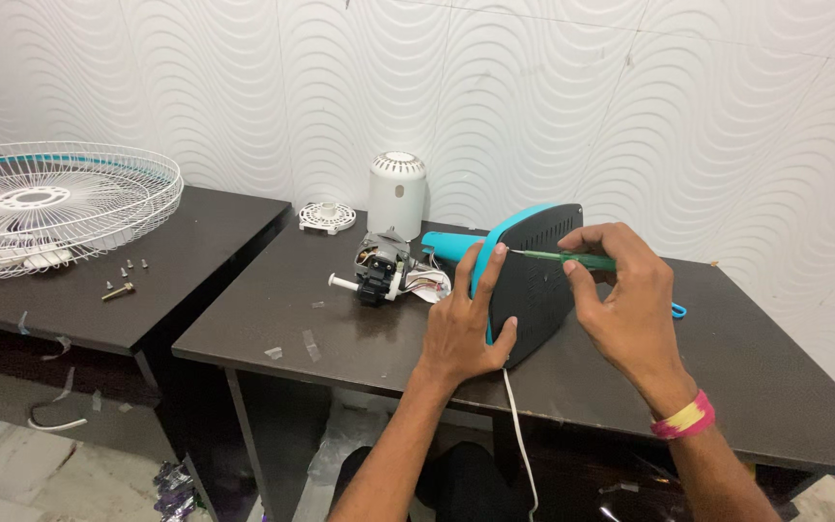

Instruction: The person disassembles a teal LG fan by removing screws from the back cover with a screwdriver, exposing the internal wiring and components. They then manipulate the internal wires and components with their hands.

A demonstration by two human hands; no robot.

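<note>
A fan base, black underneath with a teal rim, stands tilted on edge on the dark table. My left hand grips its near edge and steadies it. My right hand holds a green-handled screwdriver with the tip against the base's black underside. Just left of the base lies the bare fan motor with its shaft and wires. A white cord hangs from the base over the table's front edge.
A white cylindrical motor cover and a small round white cap stand at the back of the table. On the left table rest white wire fan guards and several loose screws. The wavy white wall is close behind.
</note>
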